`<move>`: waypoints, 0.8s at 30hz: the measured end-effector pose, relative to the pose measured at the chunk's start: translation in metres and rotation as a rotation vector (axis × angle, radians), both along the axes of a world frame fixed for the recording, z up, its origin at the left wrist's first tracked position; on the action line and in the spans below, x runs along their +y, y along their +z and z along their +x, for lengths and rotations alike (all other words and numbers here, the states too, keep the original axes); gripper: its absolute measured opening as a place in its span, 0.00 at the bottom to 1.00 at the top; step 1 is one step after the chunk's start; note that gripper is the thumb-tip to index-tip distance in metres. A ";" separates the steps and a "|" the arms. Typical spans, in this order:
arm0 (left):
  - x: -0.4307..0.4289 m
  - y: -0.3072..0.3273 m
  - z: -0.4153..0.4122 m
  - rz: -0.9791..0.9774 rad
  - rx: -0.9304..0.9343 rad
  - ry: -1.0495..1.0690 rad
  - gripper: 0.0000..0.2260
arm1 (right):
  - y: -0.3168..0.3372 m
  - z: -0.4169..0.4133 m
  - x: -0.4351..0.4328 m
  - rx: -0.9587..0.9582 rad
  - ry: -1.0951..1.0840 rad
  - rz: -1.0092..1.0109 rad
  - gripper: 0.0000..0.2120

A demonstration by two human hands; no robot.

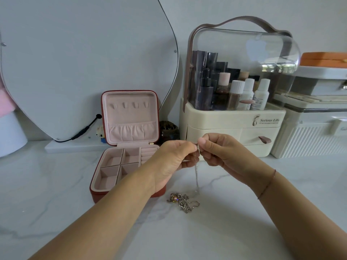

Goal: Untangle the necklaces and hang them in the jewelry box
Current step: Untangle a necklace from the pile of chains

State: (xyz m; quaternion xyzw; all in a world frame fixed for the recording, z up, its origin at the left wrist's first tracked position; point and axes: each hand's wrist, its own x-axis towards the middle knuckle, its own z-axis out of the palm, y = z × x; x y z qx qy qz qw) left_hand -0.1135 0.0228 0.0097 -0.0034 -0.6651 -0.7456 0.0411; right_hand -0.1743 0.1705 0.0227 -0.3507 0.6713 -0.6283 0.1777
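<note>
A red jewelry box (129, 117) stands open on the marble counter, its pink lid upright with a row of small hooks (129, 105) and an elastic pocket. My left hand (173, 160) and my right hand (217, 151) meet above the counter, right of the box, and both pinch the top end of a thin silver chain (196, 175). The chain hangs straight down to a tangled heap of necklaces (183, 200) lying on the counter, with a small pink bead in it. My left forearm covers the box's front right corner.
A cream cosmetics organizer (232, 126) with a clear dome and bottles stands behind my hands. A mirror (84, 62) with a black cable leans behind the box. White storage cases (311, 132) sit at the right. A small dark jar (169, 131) is between box and organizer.
</note>
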 end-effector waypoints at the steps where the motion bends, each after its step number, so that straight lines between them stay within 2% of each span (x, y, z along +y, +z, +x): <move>1: 0.000 0.000 0.000 0.002 0.002 -0.005 0.12 | 0.000 0.000 0.000 -0.005 0.000 -0.001 0.12; 6: -0.001 -0.001 0.000 0.012 0.026 -0.019 0.06 | 0.000 -0.001 0.001 -0.029 0.015 -0.021 0.13; 9: -0.001 -0.002 0.000 0.018 0.018 -0.005 0.08 | -0.001 -0.002 0.001 -0.042 0.036 -0.032 0.13; 15: -0.001 -0.003 0.000 0.009 0.032 -0.006 0.12 | 0.001 -0.002 0.003 -0.055 0.054 -0.037 0.08; 18: 0.001 -0.002 0.001 0.018 0.053 -0.010 0.20 | 0.002 -0.002 0.004 -0.060 0.041 -0.046 0.10; 19: 0.002 -0.001 0.001 0.023 0.057 -0.014 0.20 | 0.002 -0.003 0.004 -0.060 0.040 -0.047 0.10; 24: 0.001 -0.003 0.000 0.051 0.058 -0.045 0.12 | 0.002 -0.002 0.003 -0.062 0.056 -0.032 0.11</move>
